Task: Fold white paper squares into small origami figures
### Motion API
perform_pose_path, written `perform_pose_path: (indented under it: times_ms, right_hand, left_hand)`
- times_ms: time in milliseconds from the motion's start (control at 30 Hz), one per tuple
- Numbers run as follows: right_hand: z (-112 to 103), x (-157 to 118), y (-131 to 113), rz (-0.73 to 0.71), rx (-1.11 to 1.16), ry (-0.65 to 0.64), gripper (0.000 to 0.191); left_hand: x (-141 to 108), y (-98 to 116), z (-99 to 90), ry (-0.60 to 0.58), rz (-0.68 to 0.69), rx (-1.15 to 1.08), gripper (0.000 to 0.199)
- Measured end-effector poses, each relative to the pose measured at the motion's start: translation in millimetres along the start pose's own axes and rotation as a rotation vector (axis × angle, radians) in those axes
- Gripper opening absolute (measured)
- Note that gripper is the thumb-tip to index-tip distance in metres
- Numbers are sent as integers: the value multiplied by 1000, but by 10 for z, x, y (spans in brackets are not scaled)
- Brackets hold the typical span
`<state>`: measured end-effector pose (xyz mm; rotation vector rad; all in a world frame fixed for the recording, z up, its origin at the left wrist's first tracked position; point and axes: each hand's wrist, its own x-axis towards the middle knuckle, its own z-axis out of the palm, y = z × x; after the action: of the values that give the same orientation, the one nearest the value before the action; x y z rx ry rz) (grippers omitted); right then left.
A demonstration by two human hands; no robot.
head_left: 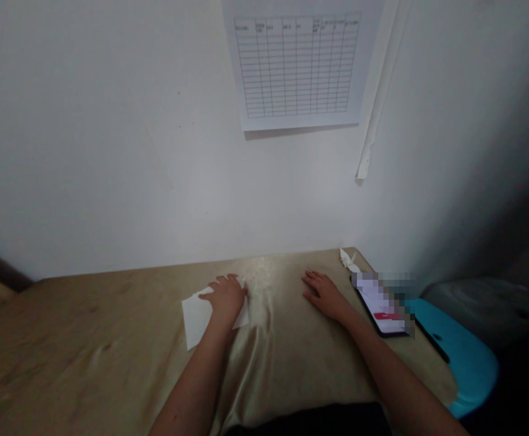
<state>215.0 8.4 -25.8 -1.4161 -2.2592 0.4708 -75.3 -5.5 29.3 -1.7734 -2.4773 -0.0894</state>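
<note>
Left hand: palm down on the paper, fingers spread and a little bent; presses on it, no clear grip; contact under the palm hidden. (228,298)
Paper: white, on the cloth under the left hand; corners stick out to the lower left and right. (194,322)
Right hand: open, palm down, fingers slightly apart; on bare cloth, holding nothing visible; well apart from the paper. (324,295)
Cloth: gold-brown, covers the table, folds between the forearms. (286,357)
Phone: just right of the right forearm, screen up, partly pixelated. (377,303)
Scrap: white, crumpled, beyond the phone by the cloth's far right corner. (348,260)
Sheet: printed grid, on the wall above the hands. (298,75)
</note>
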Motion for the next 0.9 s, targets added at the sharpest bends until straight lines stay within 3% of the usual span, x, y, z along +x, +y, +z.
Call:
perform_pose_path:
  times_ms: [67, 133, 267, 600, 900]
  right_hand:
    - [-7, -3, 0, 0, 1, -4, 54]
    - [-9, -6, 3, -1, 3, -5, 54]
    - [-2, -7, 16, -6, 16, 9, 53]
    - [27, 11, 69, -22, 26, 27, 53]
    - [11, -7, 48, -22, 42, 40, 50]
  left_hand:
    - [27, -19, 41, -39, -107, -9, 51]
    - [61, -25, 71, -150, -171, -72, 50]
    - [100, -41, 65, -213, -98, -136, 55]
    - [141, -109, 54, -201, 71, -135, 49]
    - [186, -61, 19, -97, 73, -126, 34]
